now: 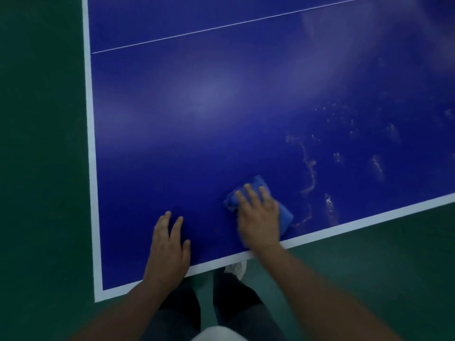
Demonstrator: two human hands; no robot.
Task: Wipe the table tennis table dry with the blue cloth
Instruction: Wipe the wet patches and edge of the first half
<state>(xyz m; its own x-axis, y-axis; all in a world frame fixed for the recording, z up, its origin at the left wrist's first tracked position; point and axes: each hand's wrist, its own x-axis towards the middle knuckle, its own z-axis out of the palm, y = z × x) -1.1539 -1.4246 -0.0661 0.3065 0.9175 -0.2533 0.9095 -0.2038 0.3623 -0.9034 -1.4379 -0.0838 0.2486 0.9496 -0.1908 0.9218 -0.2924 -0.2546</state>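
Blue cloth (260, 185) lies bunched on the table tennis table (197, 107), near its closest edge, under our right hand (258, 215), whose straight fingers press it flat. At eight o'clock from the cloth, our left hand (170, 247) rests palm-down with fingers spread, holding nothing. Water streaks (310, 178) glisten at two o'clock from the cloth. Green floor (37, 143) surrounds the table.

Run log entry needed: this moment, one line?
right hand presses blue cloth | left hand flat on table tennis table | water streaks to right
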